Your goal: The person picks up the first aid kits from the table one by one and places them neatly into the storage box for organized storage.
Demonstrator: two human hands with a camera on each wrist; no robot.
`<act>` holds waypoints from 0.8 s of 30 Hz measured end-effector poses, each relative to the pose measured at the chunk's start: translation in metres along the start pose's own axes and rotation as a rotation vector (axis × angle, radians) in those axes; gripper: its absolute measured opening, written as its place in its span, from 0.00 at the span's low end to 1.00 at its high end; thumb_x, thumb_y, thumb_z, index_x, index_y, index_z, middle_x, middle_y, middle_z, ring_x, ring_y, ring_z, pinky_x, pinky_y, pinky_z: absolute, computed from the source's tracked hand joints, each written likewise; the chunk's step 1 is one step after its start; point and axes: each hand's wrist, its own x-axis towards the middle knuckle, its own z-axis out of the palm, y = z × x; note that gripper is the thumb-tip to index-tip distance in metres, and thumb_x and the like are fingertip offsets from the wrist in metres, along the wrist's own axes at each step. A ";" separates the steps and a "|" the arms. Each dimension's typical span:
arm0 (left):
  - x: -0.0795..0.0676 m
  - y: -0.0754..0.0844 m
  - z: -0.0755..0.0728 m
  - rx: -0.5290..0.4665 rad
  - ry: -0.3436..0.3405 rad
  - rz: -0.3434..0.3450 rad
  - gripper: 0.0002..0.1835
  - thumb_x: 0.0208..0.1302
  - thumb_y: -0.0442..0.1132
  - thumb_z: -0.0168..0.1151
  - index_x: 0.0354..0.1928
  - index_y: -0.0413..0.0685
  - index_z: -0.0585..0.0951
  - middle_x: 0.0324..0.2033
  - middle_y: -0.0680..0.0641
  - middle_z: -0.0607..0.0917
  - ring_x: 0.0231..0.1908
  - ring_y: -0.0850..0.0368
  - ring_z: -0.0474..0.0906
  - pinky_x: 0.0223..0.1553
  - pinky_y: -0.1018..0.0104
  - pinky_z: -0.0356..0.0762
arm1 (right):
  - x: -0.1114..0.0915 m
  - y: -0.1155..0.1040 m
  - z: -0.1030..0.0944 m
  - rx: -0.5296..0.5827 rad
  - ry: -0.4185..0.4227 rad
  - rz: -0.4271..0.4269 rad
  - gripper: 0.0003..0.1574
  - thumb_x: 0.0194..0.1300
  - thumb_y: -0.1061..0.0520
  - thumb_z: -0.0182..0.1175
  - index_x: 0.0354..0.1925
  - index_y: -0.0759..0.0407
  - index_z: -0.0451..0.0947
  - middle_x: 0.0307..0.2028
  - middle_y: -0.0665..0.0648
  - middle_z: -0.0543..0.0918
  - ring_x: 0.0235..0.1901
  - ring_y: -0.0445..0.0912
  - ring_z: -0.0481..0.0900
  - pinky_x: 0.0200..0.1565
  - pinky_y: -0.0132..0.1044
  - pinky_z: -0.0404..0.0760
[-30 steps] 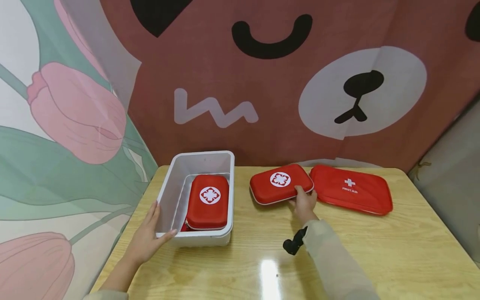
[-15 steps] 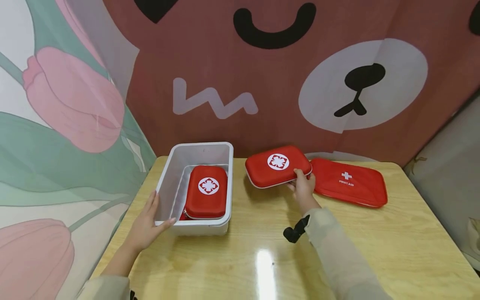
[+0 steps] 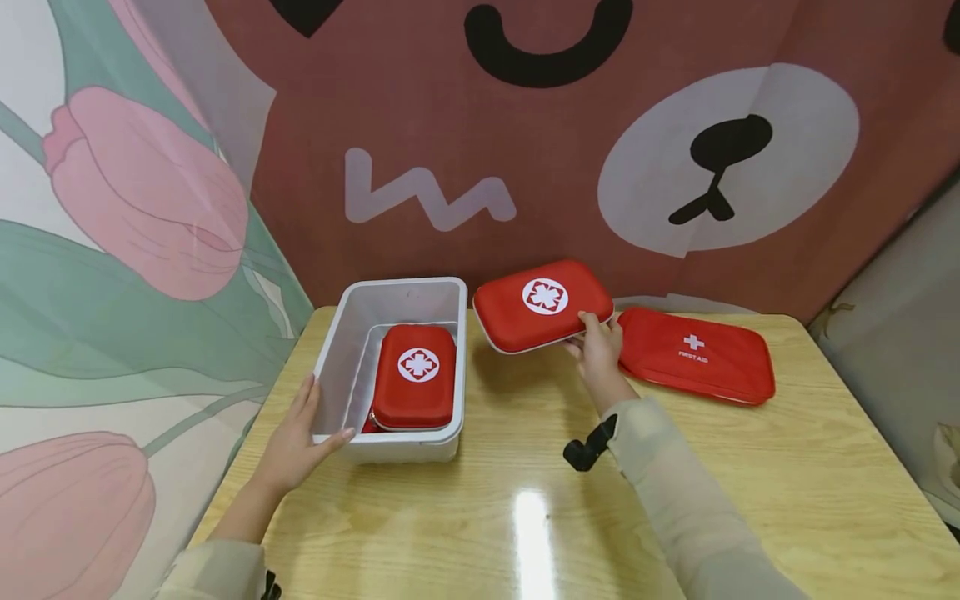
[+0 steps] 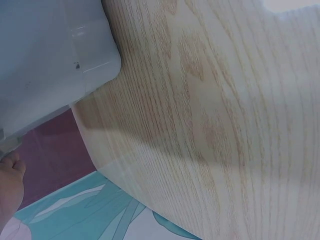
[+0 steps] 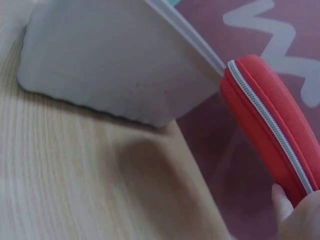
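In the head view, my left hand rests on the near left corner of a light grey plastic bin, its thumb stretched over the front rim. Inside the bin lies a red zip case with a white cross emblem, and a bit of red shows beneath it. My right hand pinches a similar red first aid case by its near right corner, thumb on top. That case is held above the table, right of the bin, tilted. Its grey zipper shows in the right wrist view.
A flatter red first aid pouch lies on the wooden table, to the right of my right hand. Behind the table hangs a printed bear cloth. A tulip-patterned cloth covers the left side.
My right hand has lifted the red first aid case and moved it slightly left, towards the bin. My left hand stays at the bin's corner. The head view has shifted a little.
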 end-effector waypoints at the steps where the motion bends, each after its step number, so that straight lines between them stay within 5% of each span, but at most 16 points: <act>1: 0.000 0.000 0.000 0.000 0.001 -0.002 0.49 0.51 0.56 0.57 0.65 0.38 0.43 0.65 0.43 0.41 0.60 0.37 0.47 0.50 0.39 0.54 | -0.007 -0.006 0.007 0.012 -0.007 0.007 0.39 0.47 0.57 0.64 0.54 0.46 0.55 0.35 0.62 0.77 0.25 0.58 0.79 0.28 0.52 0.75; 5: 0.000 0.000 0.000 -0.002 0.004 -0.008 0.49 0.51 0.56 0.57 0.65 0.38 0.43 0.65 0.42 0.41 0.60 0.37 0.47 0.50 0.39 0.54 | -0.062 -0.044 0.044 0.036 -0.007 0.091 0.33 0.50 0.62 0.59 0.53 0.53 0.55 0.29 0.60 0.74 0.21 0.55 0.78 0.27 0.48 0.77; 9: -0.001 0.000 0.001 -0.004 0.004 -0.007 0.49 0.51 0.56 0.58 0.65 0.38 0.44 0.65 0.43 0.41 0.60 0.37 0.46 0.50 0.39 0.54 | -0.110 -0.071 0.076 -0.096 0.044 0.114 0.28 0.55 0.62 0.54 0.52 0.57 0.56 0.28 0.57 0.73 0.19 0.49 0.77 0.29 0.40 0.77; 13: -0.001 0.001 0.002 -0.003 0.001 -0.005 0.49 0.51 0.56 0.58 0.65 0.38 0.44 0.65 0.43 0.41 0.60 0.37 0.47 0.50 0.40 0.54 | -0.128 -0.080 0.085 -0.095 -0.001 0.140 0.23 0.56 0.62 0.52 0.50 0.57 0.57 0.27 0.56 0.73 0.18 0.48 0.77 0.27 0.39 0.77; 24: -0.001 0.000 0.001 -0.002 0.010 0.005 0.49 0.51 0.56 0.58 0.65 0.38 0.43 0.65 0.44 0.41 0.60 0.37 0.47 0.50 0.40 0.54 | -0.137 -0.077 0.104 -0.186 -0.120 0.137 0.29 0.57 0.61 0.51 0.57 0.57 0.57 0.31 0.58 0.70 0.17 0.47 0.75 0.24 0.35 0.77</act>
